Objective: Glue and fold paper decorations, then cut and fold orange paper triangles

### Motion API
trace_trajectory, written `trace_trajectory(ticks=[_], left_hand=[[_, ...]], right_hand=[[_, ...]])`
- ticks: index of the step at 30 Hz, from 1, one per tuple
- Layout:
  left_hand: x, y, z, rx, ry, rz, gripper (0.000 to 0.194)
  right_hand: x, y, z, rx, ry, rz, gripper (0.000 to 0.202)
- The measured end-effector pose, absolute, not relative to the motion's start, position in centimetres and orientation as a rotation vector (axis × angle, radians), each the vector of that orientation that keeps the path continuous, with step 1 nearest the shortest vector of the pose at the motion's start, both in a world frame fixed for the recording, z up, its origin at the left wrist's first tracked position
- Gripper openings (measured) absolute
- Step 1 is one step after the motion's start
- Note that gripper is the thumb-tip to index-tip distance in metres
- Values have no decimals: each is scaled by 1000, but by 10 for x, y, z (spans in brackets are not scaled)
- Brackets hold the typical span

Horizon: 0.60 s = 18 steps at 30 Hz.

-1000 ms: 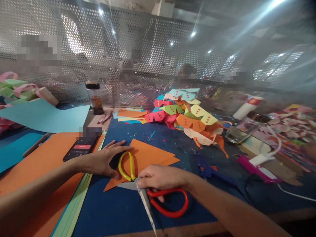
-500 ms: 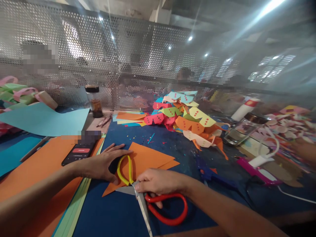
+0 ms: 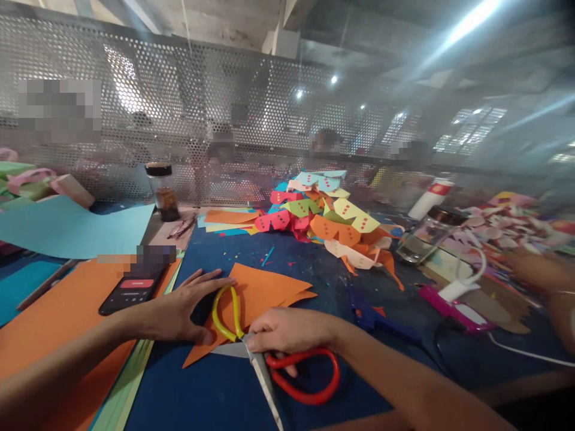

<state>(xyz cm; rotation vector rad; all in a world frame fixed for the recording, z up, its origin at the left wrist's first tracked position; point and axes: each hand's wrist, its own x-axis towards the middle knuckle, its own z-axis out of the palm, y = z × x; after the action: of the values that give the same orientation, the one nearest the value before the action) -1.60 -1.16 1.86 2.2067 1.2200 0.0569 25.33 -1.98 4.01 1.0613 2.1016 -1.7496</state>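
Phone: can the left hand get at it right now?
Likely yes: the left hand seems to hold nothing, and the phone lies close by, with no object visible on top.

Table (image 3: 179, 383): blue, beneath the grip (image 3: 290, 329). Panel (image 3: 265, 90): perforated, beyond it. Lamp (image 3: 471, 24): lit, high to its right. Window (image 3: 471, 129): bright, far beyond, right.

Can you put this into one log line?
left hand: spread, touching orange paper; right hand: gripping scissors; scissors: blades apart; phone: screen lit
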Motion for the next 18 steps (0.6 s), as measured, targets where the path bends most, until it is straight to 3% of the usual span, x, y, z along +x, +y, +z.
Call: trace_trajectory(ticks=[18], left_hand=[[-20,-9,22,2150,1180,8,99]], right_hand=[[255,-21,36,1037,2097,-1784,24]])
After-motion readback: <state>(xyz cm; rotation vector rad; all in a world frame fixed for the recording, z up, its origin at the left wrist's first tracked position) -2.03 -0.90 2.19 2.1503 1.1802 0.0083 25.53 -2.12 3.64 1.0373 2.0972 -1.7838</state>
